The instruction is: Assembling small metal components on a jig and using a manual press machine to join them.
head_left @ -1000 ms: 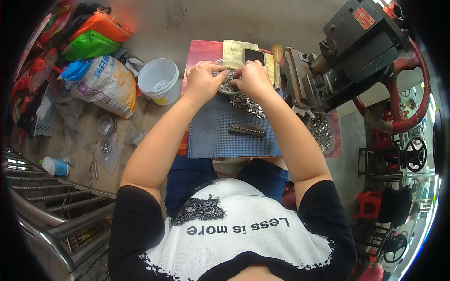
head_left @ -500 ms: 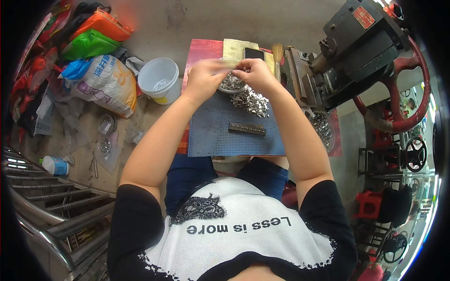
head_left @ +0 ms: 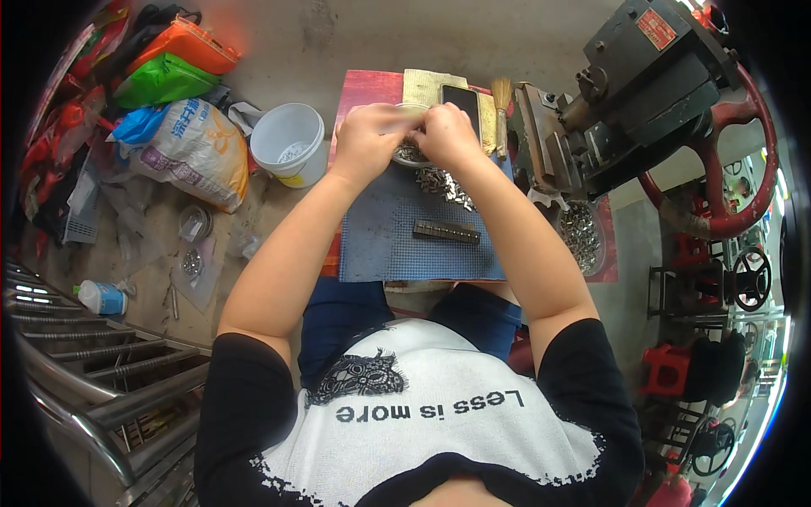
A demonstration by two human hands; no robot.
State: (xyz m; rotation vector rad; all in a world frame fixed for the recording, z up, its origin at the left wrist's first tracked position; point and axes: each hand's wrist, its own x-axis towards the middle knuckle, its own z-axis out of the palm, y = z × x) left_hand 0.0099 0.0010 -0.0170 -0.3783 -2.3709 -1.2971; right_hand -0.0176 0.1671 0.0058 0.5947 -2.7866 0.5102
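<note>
Both hands meet above a round bowl [head_left: 407, 157] of small shiny metal pieces. My left hand [head_left: 367, 137] reaches over its left side, fingers bent and pressed together, partly blurred. My right hand [head_left: 448, 133] is closed in a pinch against the left fingertips; whatever lies between them is too small or hidden to name. The hands cover much of the bowl. Just below it, a loose pile of short metal pieces [head_left: 445, 188] spreads on the blue gridded mat [head_left: 380, 245]. Nearer to me lies a dark slotted metal bar [head_left: 446, 231], touched by neither hand.
A phone [head_left: 460, 100] and a brush [head_left: 502, 110] lie behind my right hand. To the right stands a heavy press [head_left: 650, 93] with a red handwheel [head_left: 714, 144], beside a tray of metal parts [head_left: 581, 237]. A white bucket [head_left: 287, 139] stands left of the table.
My right hand has shifted slightly left, its fingers drawn in toward the left hand. More of the phone shows now. The left hand stays nearly in place.
</note>
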